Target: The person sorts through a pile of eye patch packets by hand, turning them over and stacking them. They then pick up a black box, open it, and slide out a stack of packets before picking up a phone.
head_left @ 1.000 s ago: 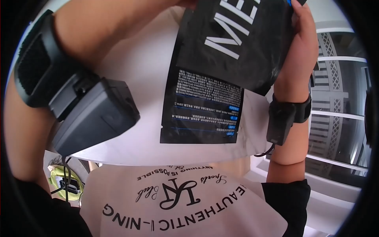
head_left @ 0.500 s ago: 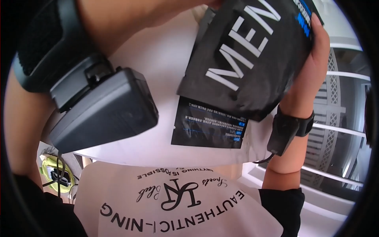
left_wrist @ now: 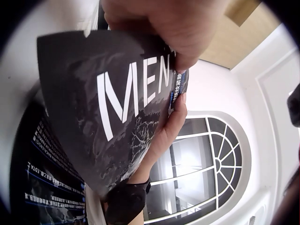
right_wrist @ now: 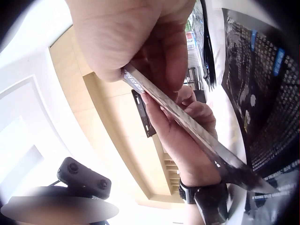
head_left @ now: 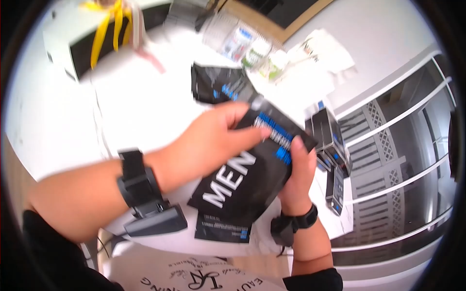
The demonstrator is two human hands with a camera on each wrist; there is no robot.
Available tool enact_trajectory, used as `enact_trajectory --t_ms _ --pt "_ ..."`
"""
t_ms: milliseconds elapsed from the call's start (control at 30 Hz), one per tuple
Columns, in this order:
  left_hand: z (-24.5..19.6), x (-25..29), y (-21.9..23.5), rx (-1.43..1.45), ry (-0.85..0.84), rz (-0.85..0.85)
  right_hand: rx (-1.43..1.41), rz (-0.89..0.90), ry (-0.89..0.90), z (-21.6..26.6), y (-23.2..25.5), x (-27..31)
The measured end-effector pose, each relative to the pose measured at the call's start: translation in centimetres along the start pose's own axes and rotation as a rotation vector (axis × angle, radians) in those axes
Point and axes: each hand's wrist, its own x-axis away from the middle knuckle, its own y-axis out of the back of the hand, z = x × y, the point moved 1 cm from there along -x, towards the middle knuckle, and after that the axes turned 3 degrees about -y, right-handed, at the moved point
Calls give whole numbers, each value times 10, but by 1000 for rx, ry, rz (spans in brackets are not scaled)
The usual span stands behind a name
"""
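A black pouch lettered MEN [head_left: 230, 179] is held above the table in the head view, tilted, its blue-printed end at the upper right. My left hand [head_left: 208, 140] pinches that end, thumb on the front. My right hand [head_left: 297, 182] grips the right edge, thumb in front and fingers hidden behind. The left wrist view shows the pouch [left_wrist: 112, 93] between my left hand [left_wrist: 178, 28] and right hand [left_wrist: 161, 140]. It appears nearly edge-on in the right wrist view. Black packaging with small print [head_left: 223, 230] lies beneath; more black packaging [head_left: 218, 85] lies beyond my left hand.
Several bottles [head_left: 252, 51] and a white bag [head_left: 330, 53] stand at the back. Dark boxes [head_left: 327, 138] are at the table's right, near a barred window [head_left: 388, 169]. Yellow ribbon [head_left: 116, 22] hangs over a dark-fronted object at the back left.
The head view has swung up, bringing the back of the table into sight. The pouch and both hands appear lower, and my left hand now shows at the pouch's printed end.
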Motion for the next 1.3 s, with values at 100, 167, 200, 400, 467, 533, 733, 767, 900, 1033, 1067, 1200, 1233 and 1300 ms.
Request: enact_trajectory --t_ms 100,167,200,400,467,533,733,767,900,1033,1067,1200,1233,1300 --pt "-6 3 -4 -28 30 -7 4 12 -6 -3 6 -1" --pt "-8 5 -10 49 -16 -17 -59 23 -15 0 6 1" --pt "-10 6 -11 62 33 -20 -80 31 -12 0 7 1" --pt "-10 8 -14 -12 49 -27 -29 56 12 0 15 0" --pt "-6 9 -13 -86 61 -66 31 108 31 -1 18 0" --pt "-6 10 -13 -137 84 -109 -34 162 -8 -4 18 1" --pt "4 13 -8 -275 -23 -184 1 160 197 -8 22 2" --pt "8 11 -5 -245 -28 -196 115 180 259 -4 24 1" --pt "11 10 -1 -252 -38 -198 47 135 118 -1 25 0" --pt "2 8 -8 -211 -27 -179 128 171 154 4 25 6" --pt "5 8 -6 -204 -52 -173 125 171 150 5 24 7" --pt "2 9 -10 -265 -117 -149 190 90 112 -1 27 -2" --pt "1 8 -11 -269 -110 -145 163 103 10 0 28 -1" --pt "-1 7 -13 -256 -126 -186 224 103 139 3 26 2"
